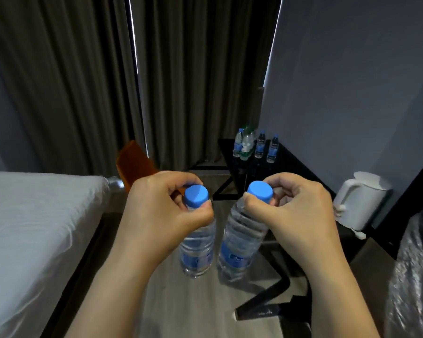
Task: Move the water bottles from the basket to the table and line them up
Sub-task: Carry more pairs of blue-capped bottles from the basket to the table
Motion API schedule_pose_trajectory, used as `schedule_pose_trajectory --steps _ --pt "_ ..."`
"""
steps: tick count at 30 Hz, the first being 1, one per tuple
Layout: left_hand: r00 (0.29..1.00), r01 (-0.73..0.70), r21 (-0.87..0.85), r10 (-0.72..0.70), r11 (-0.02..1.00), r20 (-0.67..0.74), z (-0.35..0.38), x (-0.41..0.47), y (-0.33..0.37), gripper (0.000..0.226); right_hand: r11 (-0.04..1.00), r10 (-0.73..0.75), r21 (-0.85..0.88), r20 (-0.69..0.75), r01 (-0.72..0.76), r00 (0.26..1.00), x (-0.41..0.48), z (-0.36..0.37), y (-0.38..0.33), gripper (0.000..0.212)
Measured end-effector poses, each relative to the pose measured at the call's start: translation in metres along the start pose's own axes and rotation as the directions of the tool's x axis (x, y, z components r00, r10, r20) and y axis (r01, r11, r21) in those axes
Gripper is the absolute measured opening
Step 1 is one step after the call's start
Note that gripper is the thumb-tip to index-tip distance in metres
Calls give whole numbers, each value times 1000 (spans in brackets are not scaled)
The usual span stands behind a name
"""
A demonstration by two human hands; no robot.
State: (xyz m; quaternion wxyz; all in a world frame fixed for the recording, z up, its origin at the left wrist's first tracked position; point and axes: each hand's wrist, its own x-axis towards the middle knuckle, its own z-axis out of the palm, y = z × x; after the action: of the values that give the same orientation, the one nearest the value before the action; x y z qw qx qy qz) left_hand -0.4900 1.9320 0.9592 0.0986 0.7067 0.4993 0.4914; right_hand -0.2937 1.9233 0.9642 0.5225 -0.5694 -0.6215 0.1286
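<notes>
The left hand [156, 211] pinches the neck of a clear plastic water bottle with a blue screw cap and blue label [197, 242], fingers curled just under the cap, and the bottle hangs upright above the pale wood-grain floor [195, 308]. The right hand [296, 211] holds a second clear plastic bottle with a blue cap and blue label [239, 242] the same way, thumb and fingers closed around its neck; this one tilts, its base swung toward the left bottle so the two lower ends sit just beside each other, while the caps stay apart. Both bottles are in the air in front of the person, well short of the dark glossy table [286, 157] that stands farther back against the grey wall [352, 93]. On that table a small cluster of bottles [254, 146] stands upright, most with blue caps and blue labels and at least one with a green label, placed close together near the table's far end. A white electric kettle [359, 201] sits on a dark surface to the right, nearer than the table. A bed with a white sheet [34, 228] fills the left side, an orange chair back [134, 164] shows behind the left hand, and dark curtains [83, 81] hang across the back of the room.
</notes>
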Motion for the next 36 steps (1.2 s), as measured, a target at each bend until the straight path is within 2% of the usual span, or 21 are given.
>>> schedule_pose_trajectory --steps 3,13,26,36 --pt "999 12 10 -11 1000 -30 21 37 -17 28 1000 4 19 13 -4 1000 41 13 17 16" --pt "997 61 -22 -60 998 42 89 143 -84 24 991 130 -20 29 -129 991 148 62 83 18" --pt "982 -105 -118 122 987 147 136 322 -179 22 984 152 -61 -186 -165 971 299 155 120 17" --pt "958 -62 -200 115 978 262 194 403 -236 17 961 238 -98 -195 -260 952 376 191 165 17"
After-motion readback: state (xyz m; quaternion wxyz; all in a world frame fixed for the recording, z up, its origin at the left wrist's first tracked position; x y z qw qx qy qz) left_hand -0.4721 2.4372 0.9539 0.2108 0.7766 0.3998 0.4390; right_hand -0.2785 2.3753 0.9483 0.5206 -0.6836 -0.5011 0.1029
